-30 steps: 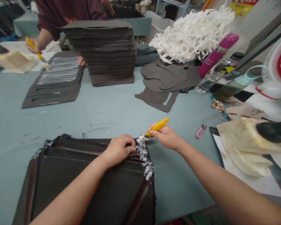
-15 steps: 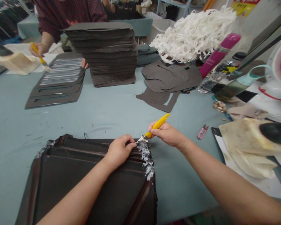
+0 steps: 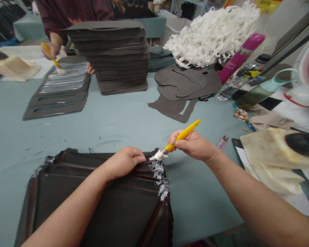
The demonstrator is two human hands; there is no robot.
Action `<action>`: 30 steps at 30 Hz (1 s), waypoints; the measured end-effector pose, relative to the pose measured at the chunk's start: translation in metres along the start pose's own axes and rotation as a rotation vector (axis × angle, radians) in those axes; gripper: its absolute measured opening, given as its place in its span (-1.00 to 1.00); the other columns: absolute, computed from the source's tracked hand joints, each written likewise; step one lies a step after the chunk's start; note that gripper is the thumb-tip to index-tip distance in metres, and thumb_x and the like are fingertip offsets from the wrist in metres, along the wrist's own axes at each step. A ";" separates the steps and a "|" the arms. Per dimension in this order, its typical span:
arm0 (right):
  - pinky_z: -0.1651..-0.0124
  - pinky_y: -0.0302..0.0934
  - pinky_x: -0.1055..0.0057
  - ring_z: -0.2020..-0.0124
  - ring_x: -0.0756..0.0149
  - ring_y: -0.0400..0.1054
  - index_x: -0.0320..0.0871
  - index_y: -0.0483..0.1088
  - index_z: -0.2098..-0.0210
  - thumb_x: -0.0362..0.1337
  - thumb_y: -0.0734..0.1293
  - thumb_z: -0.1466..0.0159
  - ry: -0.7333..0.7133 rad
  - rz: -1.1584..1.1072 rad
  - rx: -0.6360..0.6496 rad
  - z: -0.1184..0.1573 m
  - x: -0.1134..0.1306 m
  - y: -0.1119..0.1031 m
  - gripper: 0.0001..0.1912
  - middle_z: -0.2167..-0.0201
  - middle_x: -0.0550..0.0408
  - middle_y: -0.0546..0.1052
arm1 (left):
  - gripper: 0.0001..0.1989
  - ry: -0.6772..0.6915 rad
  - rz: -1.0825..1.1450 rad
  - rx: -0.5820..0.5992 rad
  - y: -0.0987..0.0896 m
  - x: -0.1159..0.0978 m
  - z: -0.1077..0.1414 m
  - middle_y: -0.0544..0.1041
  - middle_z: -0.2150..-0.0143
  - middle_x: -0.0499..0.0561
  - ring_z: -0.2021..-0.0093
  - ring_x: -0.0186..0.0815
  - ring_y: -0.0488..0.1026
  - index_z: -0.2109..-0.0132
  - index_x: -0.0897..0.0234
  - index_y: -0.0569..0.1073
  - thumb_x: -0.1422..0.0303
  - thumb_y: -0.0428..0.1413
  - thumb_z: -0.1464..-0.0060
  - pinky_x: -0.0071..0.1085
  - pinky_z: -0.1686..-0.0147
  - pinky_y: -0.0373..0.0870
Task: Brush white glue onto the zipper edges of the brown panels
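My right hand (image 3: 192, 144) is closed around the yellow handle of a brush (image 3: 187, 133). White paste coats the bristles, which touch the back right corner of a stack of dark panels (image 3: 98, 206). Smears of white paste (image 3: 159, 175) run down the right edge of that stack, with more at its back left corner. On top of the stack, near its back edge, rests my left hand (image 3: 126, 160), thumb and fingers close together at the panel edges; whatever they pinch is too small to make out.
Across the table (image 3: 118, 116), a person's hand (image 3: 51, 50) brushes slotted grey pieces (image 3: 59, 104). Beside them stands a tall grey stack (image 3: 122, 58). Cut pieces (image 3: 180, 82), bottles (image 3: 242, 56), small snips (image 3: 222, 142) and a paste-stained block (image 3: 275, 147) lie to the right.
My right hand and brush have shifted right, the handle tilting lower. My left hand has moved slightly left. The other person's brush has moved right and down over the grey pieces.
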State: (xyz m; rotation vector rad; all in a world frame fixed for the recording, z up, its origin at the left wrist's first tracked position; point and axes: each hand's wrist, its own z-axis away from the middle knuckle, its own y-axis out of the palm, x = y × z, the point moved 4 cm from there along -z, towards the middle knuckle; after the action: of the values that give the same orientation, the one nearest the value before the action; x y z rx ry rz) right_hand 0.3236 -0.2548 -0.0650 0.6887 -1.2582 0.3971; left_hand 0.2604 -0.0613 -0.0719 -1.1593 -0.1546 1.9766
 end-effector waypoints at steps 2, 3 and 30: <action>0.41 0.15 0.47 0.50 0.43 0.28 -0.18 0.38 0.41 -0.21 0.39 -0.03 -0.013 -0.067 -0.128 0.002 -0.001 -0.011 -0.81 0.53 0.15 0.41 | -0.80 -0.036 -0.129 0.022 -0.003 -0.004 -0.007 0.46 0.47 -0.09 0.45 -0.36 0.37 0.34 0.24 0.42 0.33 -0.09 -0.02 -0.52 0.44 0.24; 0.43 0.14 0.47 0.51 0.43 0.28 -0.18 0.37 0.41 -0.20 0.39 -0.03 -0.013 -0.080 -0.206 0.003 -0.003 -0.017 -0.80 0.55 0.16 0.42 | -0.83 -0.058 -0.192 0.014 -0.004 -0.006 -0.011 0.45 0.47 -0.08 0.46 -0.35 0.36 0.33 0.24 0.41 0.36 -0.06 0.01 -0.50 0.46 0.23; 0.30 0.14 0.40 0.45 0.40 0.25 -0.19 0.35 0.43 -0.22 0.30 -0.05 -0.022 0.171 -0.473 -0.001 -0.054 -0.032 -0.85 0.50 0.17 0.38 | -0.85 0.040 -0.215 -0.183 0.018 0.006 -0.031 0.47 0.32 0.03 0.27 -0.24 0.39 0.33 0.28 0.46 0.43 0.02 0.09 -0.37 0.20 0.28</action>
State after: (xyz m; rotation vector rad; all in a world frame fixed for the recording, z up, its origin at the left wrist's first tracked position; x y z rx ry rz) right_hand 0.3289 -0.2729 -0.1249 0.1843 -1.3727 0.2167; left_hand 0.2720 -0.0777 -0.1020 -1.2421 -0.4295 1.7769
